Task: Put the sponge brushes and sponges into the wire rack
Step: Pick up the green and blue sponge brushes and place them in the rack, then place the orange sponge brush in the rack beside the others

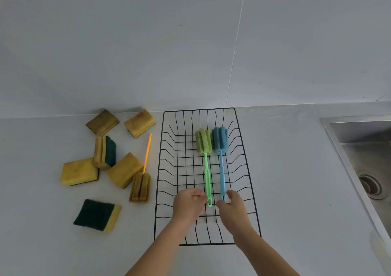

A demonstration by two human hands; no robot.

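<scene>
A black wire rack [198, 109] lies on the grey counter. Inside it a green sponge brush [203, 141] and a blue sponge brush [220, 139] lie side by side, heads toward the wall. My left hand [187, 204] pinches the near end of the green handle. My right hand [231, 209] has thumb and fingers around the near end of the blue handle. An orange-handled sponge brush [140, 188] lies on the counter just left of the rack. Several yellow-and-green sponges, such as one [79, 171] and another [97, 214], are scattered further left.
A steel sink [359, 136] with a drain [370, 186] is set into the counter at the right. A pale tiled wall [190, 43] rises right behind the rack and the sponges.
</scene>
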